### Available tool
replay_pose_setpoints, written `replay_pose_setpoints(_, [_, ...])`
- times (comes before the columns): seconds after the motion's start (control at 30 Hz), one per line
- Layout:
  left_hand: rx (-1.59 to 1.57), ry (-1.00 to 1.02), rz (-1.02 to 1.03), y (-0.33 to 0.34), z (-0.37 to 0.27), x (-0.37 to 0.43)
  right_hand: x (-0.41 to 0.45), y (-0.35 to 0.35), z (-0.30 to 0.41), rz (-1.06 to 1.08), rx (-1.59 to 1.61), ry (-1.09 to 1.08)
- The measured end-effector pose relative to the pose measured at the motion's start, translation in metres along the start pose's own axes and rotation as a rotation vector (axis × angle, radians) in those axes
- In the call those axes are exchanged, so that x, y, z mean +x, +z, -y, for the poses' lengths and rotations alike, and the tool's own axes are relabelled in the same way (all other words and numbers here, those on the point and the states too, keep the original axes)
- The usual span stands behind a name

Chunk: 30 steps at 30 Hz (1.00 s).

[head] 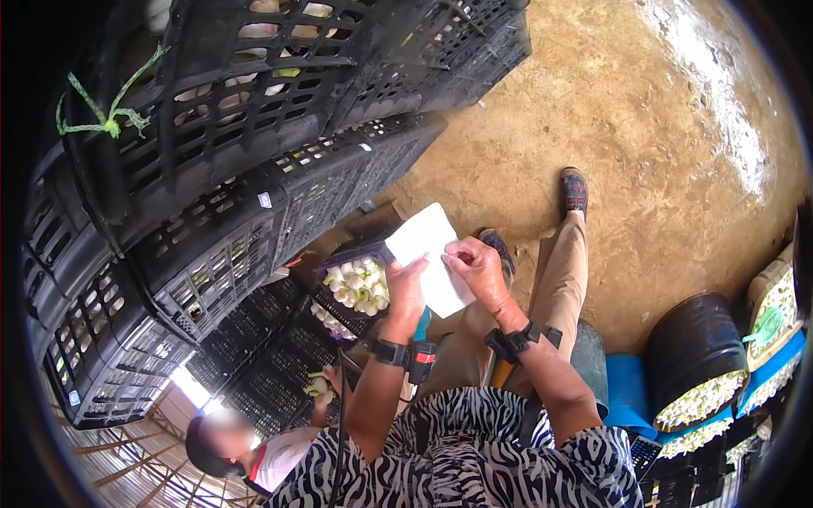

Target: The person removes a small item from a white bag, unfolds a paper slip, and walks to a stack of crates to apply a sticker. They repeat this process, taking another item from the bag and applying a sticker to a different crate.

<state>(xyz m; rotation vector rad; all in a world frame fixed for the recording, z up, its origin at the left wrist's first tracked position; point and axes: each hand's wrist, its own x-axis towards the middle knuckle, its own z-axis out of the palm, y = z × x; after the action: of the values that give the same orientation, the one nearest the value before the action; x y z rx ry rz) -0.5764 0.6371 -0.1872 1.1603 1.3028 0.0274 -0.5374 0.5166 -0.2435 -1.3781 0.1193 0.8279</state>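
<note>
A white sheet of paper (432, 260), seemingly folded or layered, is held in front of my body. My left hand (406, 289) grips its left edge, thumb on top. At the opposite edge my right hand (475, 263) has its thumb and fingers bunched together and appears to pinch the paper. Any writing on it cannot be made out. Just left of my left hand, white bulb vegetables with pale green stems (357, 284) fill a dark crate (338, 255). Black straps with small devices circle both wrists.
Stacked black plastic crates (219, 235) rise on the left, green twine (111, 124) tied to one. A co-worker (286, 454) at lower left holds bulbs (319, 386). A dark barrel (689, 355) and blue containers (625, 387) with pale cut pieces stand right. The brown floor (635, 254) has a wet shine.
</note>
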Motion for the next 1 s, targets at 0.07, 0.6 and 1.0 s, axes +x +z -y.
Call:
replay_pose_setpoints(0.07, [-0.01,0.09,-0.014,-0.002,0.005,0.0,0.0,0.003,0.001,0.003,-0.094,-0.027])
replay_pose_setpoints(0.6, [0.148,0.311,0.014,0.012,0.02,0.008,0.013,0.009,0.002,-0.156,-0.217,-0.032])
replay_pose_setpoints(1.0, [-0.016,0.197,-0.026,0.004,0.034,0.024,0.028,0.002,-0.023,0.006,0.129,0.145])
